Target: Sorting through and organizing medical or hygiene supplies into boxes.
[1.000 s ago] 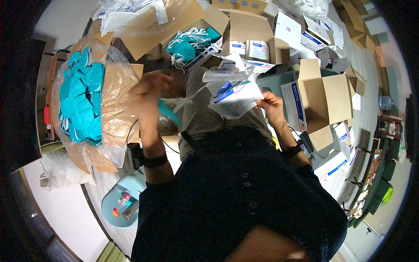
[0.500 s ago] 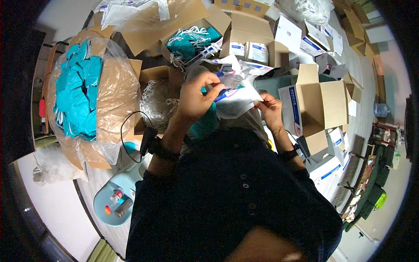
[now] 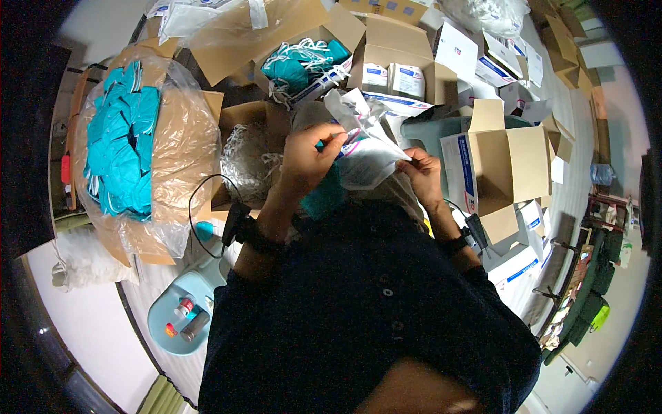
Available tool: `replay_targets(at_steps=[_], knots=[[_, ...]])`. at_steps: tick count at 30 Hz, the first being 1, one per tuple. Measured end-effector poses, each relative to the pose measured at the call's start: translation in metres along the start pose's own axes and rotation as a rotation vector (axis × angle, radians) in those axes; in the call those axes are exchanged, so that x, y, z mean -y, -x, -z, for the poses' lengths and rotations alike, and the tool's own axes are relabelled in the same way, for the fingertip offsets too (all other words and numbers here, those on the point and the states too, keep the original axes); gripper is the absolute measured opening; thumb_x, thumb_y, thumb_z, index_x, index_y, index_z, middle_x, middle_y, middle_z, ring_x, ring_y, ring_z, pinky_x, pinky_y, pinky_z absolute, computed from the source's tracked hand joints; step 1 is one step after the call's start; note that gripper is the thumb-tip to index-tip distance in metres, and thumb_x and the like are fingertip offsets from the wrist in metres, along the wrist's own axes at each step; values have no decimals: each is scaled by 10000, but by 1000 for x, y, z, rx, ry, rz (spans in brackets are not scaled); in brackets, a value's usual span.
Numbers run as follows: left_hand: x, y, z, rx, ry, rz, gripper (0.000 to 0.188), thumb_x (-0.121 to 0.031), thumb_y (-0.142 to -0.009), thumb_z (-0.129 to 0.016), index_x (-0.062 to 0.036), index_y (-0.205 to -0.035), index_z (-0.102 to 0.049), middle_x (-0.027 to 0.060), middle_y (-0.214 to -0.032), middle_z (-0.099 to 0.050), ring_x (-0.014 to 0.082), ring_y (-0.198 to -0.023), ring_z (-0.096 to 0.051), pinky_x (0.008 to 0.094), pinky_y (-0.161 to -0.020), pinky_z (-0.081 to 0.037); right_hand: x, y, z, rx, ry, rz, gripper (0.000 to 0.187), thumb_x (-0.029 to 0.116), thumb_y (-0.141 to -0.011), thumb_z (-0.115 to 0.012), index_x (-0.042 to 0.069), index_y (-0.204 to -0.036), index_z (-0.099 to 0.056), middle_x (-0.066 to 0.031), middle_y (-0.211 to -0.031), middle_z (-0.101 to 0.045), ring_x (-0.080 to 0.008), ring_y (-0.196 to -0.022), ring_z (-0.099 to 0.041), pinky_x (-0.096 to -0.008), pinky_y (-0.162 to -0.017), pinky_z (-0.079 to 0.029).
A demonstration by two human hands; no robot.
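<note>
My left hand (image 3: 310, 157) pinches the left side of a white plastic bag (image 3: 372, 164) with blue and pink print. With thumb and fingers closed, my right hand (image 3: 423, 172) grips the same bag by its right edge. The bag hangs between both hands in front of my chest, its upper part crumpled. Just below my left hand shows some teal material (image 3: 325, 195); what it is cannot be made out. An open carton (image 3: 250, 117) holding white stringy bundles is left of that hand. Right of my right hand stands an open, white-sided carton (image 3: 460, 165).
A heap of teal mask-like pieces (image 3: 123, 138) lies on a plastic-lined carton at left. Farther off, one carton holds teal pieces with white straps (image 3: 293, 72), another white packets (image 3: 408, 81). A pale blue stool (image 3: 160, 331) carrying a bottle stands lower left.
The bag's upper part has shifted and crumpled differently between my hands. Both hands keep their hold and have moved only slightly.
</note>
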State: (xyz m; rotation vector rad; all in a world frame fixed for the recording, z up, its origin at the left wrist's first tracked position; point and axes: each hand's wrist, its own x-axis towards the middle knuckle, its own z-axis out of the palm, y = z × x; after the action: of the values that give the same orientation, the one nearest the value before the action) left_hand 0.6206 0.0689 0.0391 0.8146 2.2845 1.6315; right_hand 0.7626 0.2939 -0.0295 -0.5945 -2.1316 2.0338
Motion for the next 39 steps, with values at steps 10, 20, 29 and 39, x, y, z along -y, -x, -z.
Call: replay_targets(at_steps=[10,20,29,39], knots=[[4,-4,6,245,57,84,179,-163,-871,-631,11,-910,-634,109,-702,-622,131,-640,-575,302,-606,-465,-2,1,-1,-9,-5,16,133,-108,-798,-615,-9,-875,-659,-32,-797,-670,-83,-706,-602,-225,-657,-491],[34,0,3,375,-82,-14,291,-198,-807,-702,-44,-1047,-651,125,-1028,-672,279,-985,-647,363,-836,-495,-3,5,0,8,61,59,141,-117,-800,-608,-18,-889,-654,-40,-815,-673,-84,-725,-604,-223,-677,-490],[26,-12,53,-272,27,-49,95,-93,-816,-652,-48,-898,-669,51,-759,-623,131,-693,-580,267,-590,-454,-8,7,12,-101,-48,-38,117,-103,-815,-595,-17,-876,-647,-47,-794,-668,-96,-688,-606,-227,-658,-495],[14,-3,98,-12,-16,-49,194,-184,-871,-583,-21,-899,-685,64,-797,-689,142,-684,-630,286,-610,-472,-8,3,6,-85,-48,36,106,-89,-823,-597,-9,-872,-647,-45,-797,-660,-93,-696,-599,-229,-671,-493]])
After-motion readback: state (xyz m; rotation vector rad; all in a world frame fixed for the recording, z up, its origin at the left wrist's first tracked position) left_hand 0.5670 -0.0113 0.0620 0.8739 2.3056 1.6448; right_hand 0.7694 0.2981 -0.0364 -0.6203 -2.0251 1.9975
